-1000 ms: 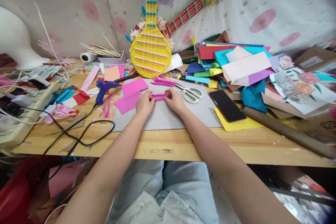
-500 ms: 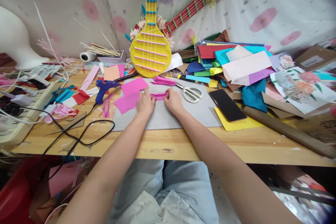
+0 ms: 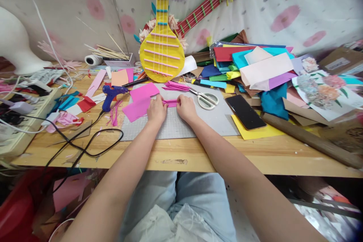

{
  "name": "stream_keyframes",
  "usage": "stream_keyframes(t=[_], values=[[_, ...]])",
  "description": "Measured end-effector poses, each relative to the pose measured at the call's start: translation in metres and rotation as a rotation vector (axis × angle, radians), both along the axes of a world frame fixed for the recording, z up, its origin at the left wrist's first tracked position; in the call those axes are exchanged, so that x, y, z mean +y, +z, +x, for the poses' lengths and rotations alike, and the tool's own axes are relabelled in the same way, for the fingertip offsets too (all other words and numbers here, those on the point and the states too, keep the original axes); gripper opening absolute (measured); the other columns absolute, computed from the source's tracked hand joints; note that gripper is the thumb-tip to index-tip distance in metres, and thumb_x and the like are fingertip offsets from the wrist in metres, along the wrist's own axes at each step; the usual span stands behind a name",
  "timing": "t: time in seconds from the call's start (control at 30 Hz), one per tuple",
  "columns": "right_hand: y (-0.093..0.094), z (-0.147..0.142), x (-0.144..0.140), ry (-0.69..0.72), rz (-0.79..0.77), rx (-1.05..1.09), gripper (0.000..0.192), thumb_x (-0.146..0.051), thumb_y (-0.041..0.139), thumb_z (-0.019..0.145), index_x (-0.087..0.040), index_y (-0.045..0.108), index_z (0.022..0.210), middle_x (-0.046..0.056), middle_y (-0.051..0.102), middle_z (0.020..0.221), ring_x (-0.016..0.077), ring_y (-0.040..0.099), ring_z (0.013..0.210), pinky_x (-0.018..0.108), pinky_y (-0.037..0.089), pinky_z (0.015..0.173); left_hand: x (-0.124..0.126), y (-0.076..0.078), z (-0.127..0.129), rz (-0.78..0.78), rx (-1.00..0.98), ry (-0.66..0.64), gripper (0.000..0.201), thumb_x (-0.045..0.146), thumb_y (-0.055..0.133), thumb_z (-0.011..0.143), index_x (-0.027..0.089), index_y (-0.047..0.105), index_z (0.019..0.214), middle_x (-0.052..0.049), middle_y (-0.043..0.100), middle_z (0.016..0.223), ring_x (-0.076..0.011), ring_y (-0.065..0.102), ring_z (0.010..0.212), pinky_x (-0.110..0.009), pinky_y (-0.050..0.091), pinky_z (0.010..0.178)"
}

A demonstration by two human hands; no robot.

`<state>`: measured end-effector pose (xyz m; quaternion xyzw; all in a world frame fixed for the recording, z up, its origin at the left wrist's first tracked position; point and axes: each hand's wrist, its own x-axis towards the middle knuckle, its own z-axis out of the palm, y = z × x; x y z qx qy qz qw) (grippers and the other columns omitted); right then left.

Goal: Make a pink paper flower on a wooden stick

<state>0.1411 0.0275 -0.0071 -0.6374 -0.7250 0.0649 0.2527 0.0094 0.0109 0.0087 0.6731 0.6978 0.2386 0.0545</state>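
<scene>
A narrow folded strip of magenta paper (image 3: 171,103) stretches between my two hands, just above or on the grey cutting mat (image 3: 176,128). My left hand (image 3: 157,109) is closed on its left end, and my right hand (image 3: 185,107) pinches the right end. The fingertips are partly hidden behind the knuckles. Beside my left hand lie flat magenta paper sheets (image 3: 137,107). Beyond my right hand rest several folded magenta strips (image 3: 176,86), next to scissors (image 3: 208,100) with white handles.
A blue glue gun (image 3: 110,96) with a black cable (image 3: 85,150) lies left. Behind the mat leans a yellow paper lute (image 3: 162,55). To the right are a phone (image 3: 245,112) on yellow paper, a wooden stick (image 3: 309,140) and heaped coloured paper (image 3: 266,70).
The folded magenta strip looks narrower and flatter between my hands. Both hands stay in nearly the same place, and the whole view has shifted slightly.
</scene>
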Motion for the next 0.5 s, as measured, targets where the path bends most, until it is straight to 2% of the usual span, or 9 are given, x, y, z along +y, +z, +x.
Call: stream_keyframes(t=[0.07,0.13,0.33,0.5], values=[[0.0003,-0.0004,-0.0008,0.000,-0.001,-0.036,0.019,-0.014,0.039,0.080,-0.017,0.055,0.090,0.011,0.060,0.091,0.0251,0.046,0.086,0.035,0.033,0.076,0.0007,-0.0014,-0.0001,0.017,0.032,-0.045,0.010,0.029,0.051,0.080,0.022,0.054,0.086,-0.006,0.061,0.085,-0.0233,0.048,0.095,-0.033,0.040,0.074],[0.0006,-0.0009,-0.0017,-0.004,-0.001,-0.061,0.020,-0.016,0.038,0.082,-0.017,0.056,0.091,0.011,0.060,0.092,0.0256,0.046,0.087,0.035,0.033,0.076,0.0017,-0.0029,-0.0003,0.049,0.063,-0.085,0.010,0.027,0.049,0.081,0.022,0.057,0.081,-0.006,0.060,0.084,-0.0234,0.046,0.095,-0.033,0.039,0.077],[0.0019,-0.0028,-0.0043,-0.017,0.009,-0.097,0.020,-0.020,0.039,0.084,-0.016,0.057,0.092,0.013,0.059,0.094,0.0256,0.045,0.089,0.036,0.033,0.078,0.0023,-0.0032,-0.0007,0.098,0.104,-0.119,0.017,0.027,0.047,0.081,0.022,0.064,0.082,-0.008,0.057,0.091,-0.0248,0.042,0.100,-0.036,0.036,0.085],[0.0047,-0.0073,-0.0094,-0.042,0.026,-0.107,0.026,-0.037,0.047,0.082,-0.015,0.057,0.092,0.014,0.058,0.093,0.0266,0.045,0.091,0.037,0.034,0.077,-0.0006,-0.0005,0.0018,0.104,0.136,-0.090,0.020,0.033,0.048,0.080,0.022,0.064,0.083,-0.009,0.056,0.095,-0.0264,0.041,0.102,-0.040,0.033,0.085]])
